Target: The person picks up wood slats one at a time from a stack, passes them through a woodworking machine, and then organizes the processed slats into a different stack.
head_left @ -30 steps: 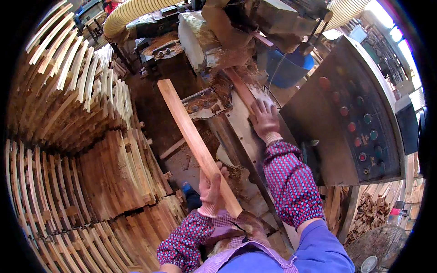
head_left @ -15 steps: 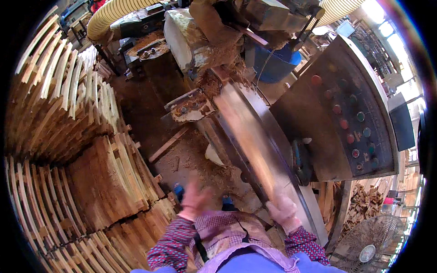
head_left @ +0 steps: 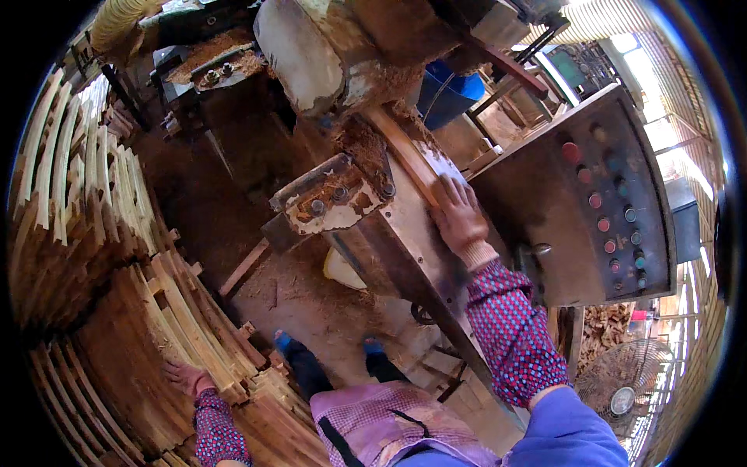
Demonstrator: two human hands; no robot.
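The fingers of the right hand [head_left: 461, 218] lay flat and open on the wooden strip [head_left: 406, 156] on the machine tabletop [head_left: 420, 241]; before, both hands were low. The left hand [head_left: 185, 378] now touched stacked slats [head_left: 194, 327], fingers spread.

Woodworking shop, stacked slats [head_left: 93, 233] (sawdust everywhere)

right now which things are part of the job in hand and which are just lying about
In hand: the long pale wooden slat under the right hand on the grey metal machine bed; the stack of curved wooden slats that the left hand touches.

Lying about: blue plastic barrel; round floor fan; loose stick on the floor.
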